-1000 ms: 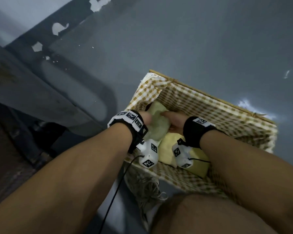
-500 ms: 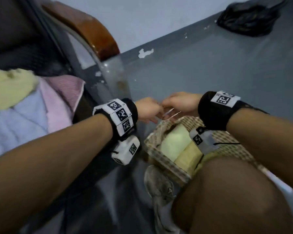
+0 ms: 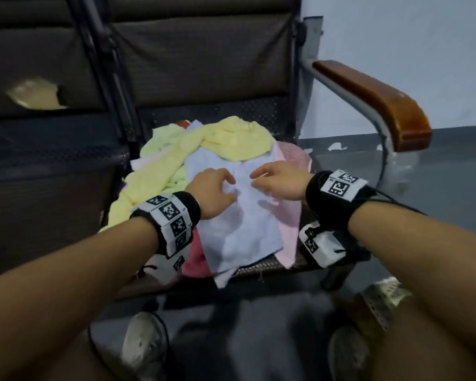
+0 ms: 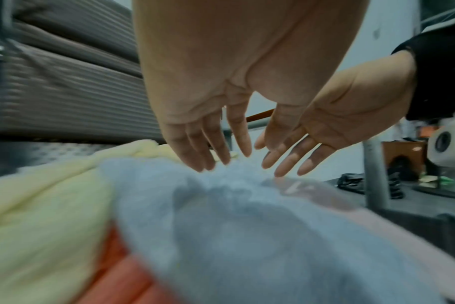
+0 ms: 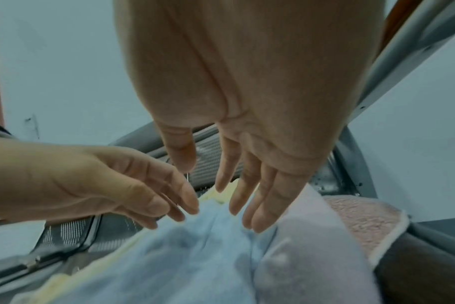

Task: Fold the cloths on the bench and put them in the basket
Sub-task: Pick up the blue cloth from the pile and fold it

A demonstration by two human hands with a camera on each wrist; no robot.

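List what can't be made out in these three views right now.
- Woven basket: out of frame in every view.
- Contact of the left hand and right hand with the light blue cloth: head view shows only their backs; both wrist views are blurred at the fingertips.
- Red cloth: mostly hidden by the blue cloth and left wristband.
- Number of cloths in the pile: overlapping layers hide it.

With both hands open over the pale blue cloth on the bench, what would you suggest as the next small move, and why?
Probably lower both hands and pinch the pale blue cloth's far edge: it lies flat atop the pile, and the left hand and right hand hover open above it, holding nothing.
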